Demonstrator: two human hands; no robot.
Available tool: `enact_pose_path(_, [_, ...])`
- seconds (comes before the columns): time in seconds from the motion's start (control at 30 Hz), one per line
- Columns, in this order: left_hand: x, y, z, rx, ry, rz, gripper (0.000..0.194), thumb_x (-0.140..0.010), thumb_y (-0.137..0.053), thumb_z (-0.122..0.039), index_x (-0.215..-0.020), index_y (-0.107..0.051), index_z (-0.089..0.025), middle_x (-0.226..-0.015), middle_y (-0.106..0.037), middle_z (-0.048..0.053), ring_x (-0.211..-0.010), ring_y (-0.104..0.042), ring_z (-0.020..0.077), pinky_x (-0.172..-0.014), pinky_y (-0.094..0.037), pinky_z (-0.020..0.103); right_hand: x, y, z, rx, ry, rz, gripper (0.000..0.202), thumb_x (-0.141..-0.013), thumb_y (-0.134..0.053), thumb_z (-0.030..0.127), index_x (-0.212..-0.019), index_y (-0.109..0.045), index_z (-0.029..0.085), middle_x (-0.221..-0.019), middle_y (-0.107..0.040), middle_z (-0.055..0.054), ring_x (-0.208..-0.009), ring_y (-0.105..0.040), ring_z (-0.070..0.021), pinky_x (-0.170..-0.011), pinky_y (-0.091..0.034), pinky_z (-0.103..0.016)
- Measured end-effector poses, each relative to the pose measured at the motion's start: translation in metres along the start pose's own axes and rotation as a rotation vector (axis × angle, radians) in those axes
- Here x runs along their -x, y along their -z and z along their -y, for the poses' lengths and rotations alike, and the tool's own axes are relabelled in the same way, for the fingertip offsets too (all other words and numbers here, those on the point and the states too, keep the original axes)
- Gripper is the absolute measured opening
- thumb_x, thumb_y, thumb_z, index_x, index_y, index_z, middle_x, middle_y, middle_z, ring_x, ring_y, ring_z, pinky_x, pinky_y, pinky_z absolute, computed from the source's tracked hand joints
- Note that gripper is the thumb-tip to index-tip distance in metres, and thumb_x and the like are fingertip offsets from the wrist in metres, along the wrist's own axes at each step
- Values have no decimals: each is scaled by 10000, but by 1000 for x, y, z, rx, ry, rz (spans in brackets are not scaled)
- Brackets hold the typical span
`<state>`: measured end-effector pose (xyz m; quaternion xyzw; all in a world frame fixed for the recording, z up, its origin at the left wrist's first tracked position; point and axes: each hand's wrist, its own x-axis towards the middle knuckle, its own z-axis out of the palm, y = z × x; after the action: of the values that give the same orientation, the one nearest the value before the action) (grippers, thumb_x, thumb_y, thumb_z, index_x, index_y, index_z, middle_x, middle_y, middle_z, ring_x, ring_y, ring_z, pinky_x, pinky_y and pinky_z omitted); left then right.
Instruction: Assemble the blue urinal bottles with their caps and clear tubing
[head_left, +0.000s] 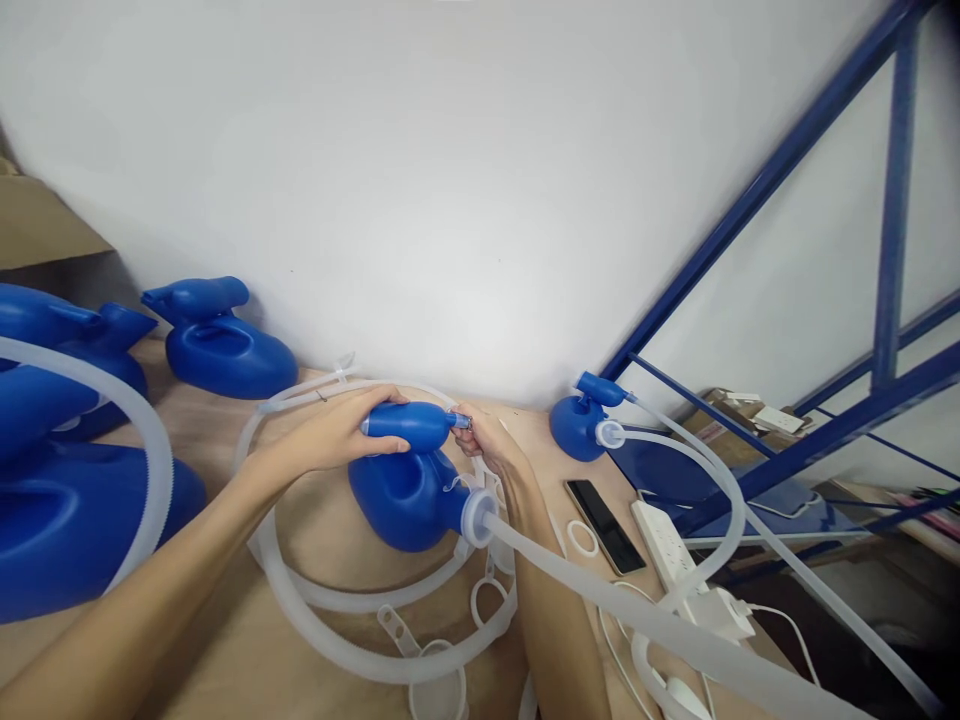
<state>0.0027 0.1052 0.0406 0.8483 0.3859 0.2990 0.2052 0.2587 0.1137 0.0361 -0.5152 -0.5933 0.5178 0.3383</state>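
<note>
A blue plastic urinal bottle (409,500) stands on the table in front of me. My left hand (364,430) wraps round the left end of its rounded upper part, thumb in front. At the other end of that part, my right hand (486,438) pinches the end of a clear hose at the narrow spout; my fingers partly hide the joint. A white cap (478,517) sits on the bottle's lower right mouth, with a thick translucent hose (600,597) running from it to the lower right. More translucent hose (300,630) lies coiled round the bottle.
Several blue bottles (229,355) stand at left; another capped bottle with hoses (577,428) stands at right. A phone (604,525), white ring (582,538) and power strip (664,545) lie near the table's right edge. Loose clear caps (437,680) lie in front. Blue metal framework (750,190) rises at right.
</note>
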Motion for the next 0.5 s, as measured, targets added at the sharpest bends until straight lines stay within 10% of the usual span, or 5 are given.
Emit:
enact_pose_path(0.27, [2,4,0,50,18,31,605,-837,-661,-720,-1210,-609,-247,-1269,-702,63,-1152,-654,318,-984,-500,399,14,22,4,152,241,-5,463,-912,-565,637,-720,-561,216,-614,-532,30,-589,-500,-132,-596,-422,-272])
enact_pose_path(0.5, [2,3,0,52,27,23,603,-835,-663,-712,-1215,-615,-245,-1284,-703,63,-1175,-650,322,-995,-505,399,34,38,7,211,353,135,334,-993,-522,516,-1058,-668,223,-895,-692,-15,-876,-649,-187,-875,-488,-325])
